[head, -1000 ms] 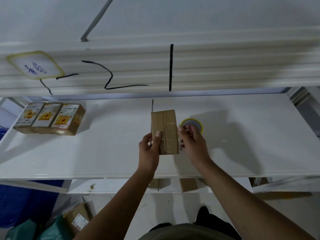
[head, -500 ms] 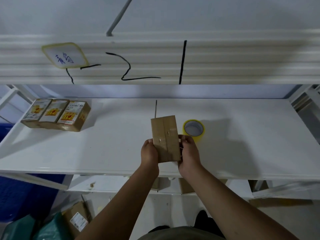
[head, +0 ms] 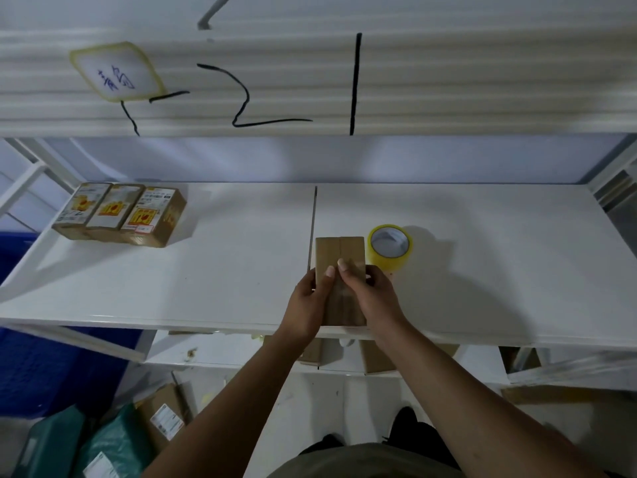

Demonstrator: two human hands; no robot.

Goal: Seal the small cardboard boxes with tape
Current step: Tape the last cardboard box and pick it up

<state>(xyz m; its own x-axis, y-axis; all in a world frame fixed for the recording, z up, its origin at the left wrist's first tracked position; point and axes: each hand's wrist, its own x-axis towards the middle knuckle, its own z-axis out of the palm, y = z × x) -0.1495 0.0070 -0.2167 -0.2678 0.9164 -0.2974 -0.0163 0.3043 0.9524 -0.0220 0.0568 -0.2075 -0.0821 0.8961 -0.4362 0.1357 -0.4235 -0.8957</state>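
A small brown cardboard box [head: 339,251] lies on the white shelf [head: 224,277] near its front edge, its centre seam running away from me. My left hand [head: 312,300] grips the box's left side, thumb on top. My right hand [head: 367,293] holds the right side, its thumb lying across the top by the seam. Both thumbs meet near the middle of the box top. A roll of yellow tape [head: 389,246] stands flat just right of the box, behind my right hand.
Three labelled cardboard boxes [head: 119,213] sit in a row at the shelf's back left. A thin dark rod [head: 313,222] lies behind the box. Below the shelf are more brown boxes [head: 375,360], green parcels [head: 113,446] and a blue bin [head: 41,367].
The box has come down toward the shelf's front edge. Both thumbs moved onto the box top and now meet by the seam.
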